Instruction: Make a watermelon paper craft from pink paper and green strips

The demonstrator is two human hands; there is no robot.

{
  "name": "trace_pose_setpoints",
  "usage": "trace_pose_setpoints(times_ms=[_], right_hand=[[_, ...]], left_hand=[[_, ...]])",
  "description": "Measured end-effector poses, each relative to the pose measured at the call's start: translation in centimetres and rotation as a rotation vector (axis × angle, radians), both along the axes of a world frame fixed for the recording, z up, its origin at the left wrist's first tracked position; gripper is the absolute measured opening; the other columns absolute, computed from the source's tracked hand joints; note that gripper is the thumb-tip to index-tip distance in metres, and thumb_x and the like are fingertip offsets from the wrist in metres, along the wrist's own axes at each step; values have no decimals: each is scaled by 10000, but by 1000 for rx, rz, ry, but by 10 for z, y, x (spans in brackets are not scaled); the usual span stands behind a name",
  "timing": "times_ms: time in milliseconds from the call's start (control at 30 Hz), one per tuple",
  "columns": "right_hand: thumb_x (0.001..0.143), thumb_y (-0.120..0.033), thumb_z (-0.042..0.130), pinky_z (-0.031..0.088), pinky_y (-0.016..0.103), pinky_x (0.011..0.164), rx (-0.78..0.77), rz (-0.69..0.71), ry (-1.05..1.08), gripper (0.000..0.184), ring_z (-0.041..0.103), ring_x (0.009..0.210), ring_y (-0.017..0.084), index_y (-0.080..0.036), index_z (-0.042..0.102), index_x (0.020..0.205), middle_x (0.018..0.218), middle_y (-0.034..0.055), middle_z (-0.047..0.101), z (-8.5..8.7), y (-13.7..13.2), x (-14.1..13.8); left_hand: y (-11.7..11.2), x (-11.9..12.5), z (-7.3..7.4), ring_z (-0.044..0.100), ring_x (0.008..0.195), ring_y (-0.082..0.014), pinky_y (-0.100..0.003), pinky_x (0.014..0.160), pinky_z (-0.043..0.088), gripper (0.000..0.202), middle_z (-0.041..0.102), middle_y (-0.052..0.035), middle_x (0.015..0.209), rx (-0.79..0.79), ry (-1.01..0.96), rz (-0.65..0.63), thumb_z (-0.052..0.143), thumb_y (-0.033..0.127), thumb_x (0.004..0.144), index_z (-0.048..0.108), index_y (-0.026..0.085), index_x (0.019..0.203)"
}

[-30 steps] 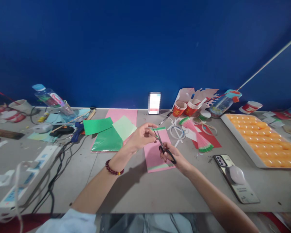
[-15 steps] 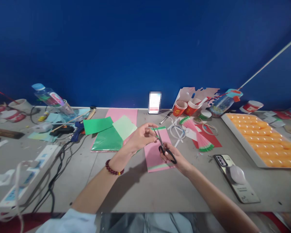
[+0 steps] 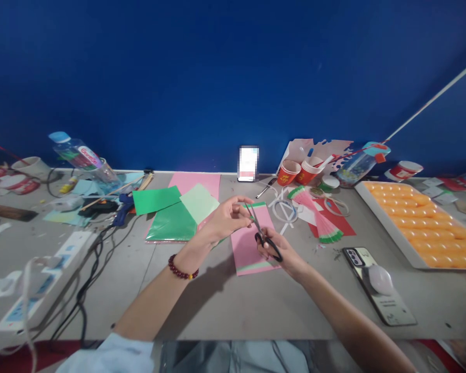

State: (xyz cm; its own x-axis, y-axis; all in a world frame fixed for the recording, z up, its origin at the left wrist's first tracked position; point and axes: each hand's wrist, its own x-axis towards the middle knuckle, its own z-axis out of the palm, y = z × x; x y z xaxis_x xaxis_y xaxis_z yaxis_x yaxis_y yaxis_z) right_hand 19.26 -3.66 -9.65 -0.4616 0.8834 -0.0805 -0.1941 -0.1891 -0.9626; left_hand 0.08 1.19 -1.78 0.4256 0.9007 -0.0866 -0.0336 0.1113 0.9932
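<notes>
With 12 o'clock pointing away from the person, the green strip (image 3: pixel 252 221) sits at the fingertips of the left hand (image 3: pixel 233 218), and the scissors (image 3: pixel 261 233) come in on it from 5 o'clock. The scissors' long axis runs from 11 o'clock at the tips to 5 o'clock at the handles, with the blades seemingly a little parted. The left hand is the nearer to the strip, pinching it; the right hand (image 3: pixel 282 251) is curled through the black handles at the 5 o'clock end. Whether a blade touches the strip cannot be told, and fingers cover too much of the strip to give its axis. Both hands are raised over one pink sheet (image 3: pixel 246 254), lengthwise from 12 to 6 o'clock on the worktop (image 3: pixel 233 311).

Counted around the hands: one green packet (image 3: pixel 171 228) at 9 o'clock; one loose green sheet (image 3: pixel 155 201) between 9 and 10; one pale green square (image 3: pixel 199 202) at 10, overlapping both; a second pink sheet (image 3: pixel 205 181) between 10 and 11. One upright phone (image 3: pixel 248 163) is at 12, a second phone (image 3: pixel 396 305) flat at 4. At 1 o'clock stand one red cup (image 3: pixel 286 178) and a cup stack (image 3: pixel 306 177), its number unclear. One pink fan (image 3: pixel 314 210) lies between 2 and 3, and one tray (image 3: pixel 390 228) of orange pieces at 3.
</notes>
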Motion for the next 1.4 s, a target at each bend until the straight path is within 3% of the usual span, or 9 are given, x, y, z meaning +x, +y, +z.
trace_pose_setpoints(times_ms=[1133, 1400], right_hand=[[732, -485, 724, 206, 236, 477, -67, -50, -10, 378, 290, 468, 65, -204, 483, 810, 584, -74, 386, 3, -1, -4], [708, -577, 709, 245, 239, 476, -51, -47, 43, 449, 316, 459, 79, -213, 475, 831, 545, -76, 405, -2, -2, -6]], left_hand=[[1, 1, 2, 580, 668, -104, -282, 714, 459, 427, 578, 51, 658, -40, -25, 10, 677, 94, 643, 582, 161, 1054], [2, 0, -1, 598, 706, -114, -292, 736, 471, 421, 588, 37, 691, -38, -38, 8, 688, 110, 661, 594, 174, 1067]])
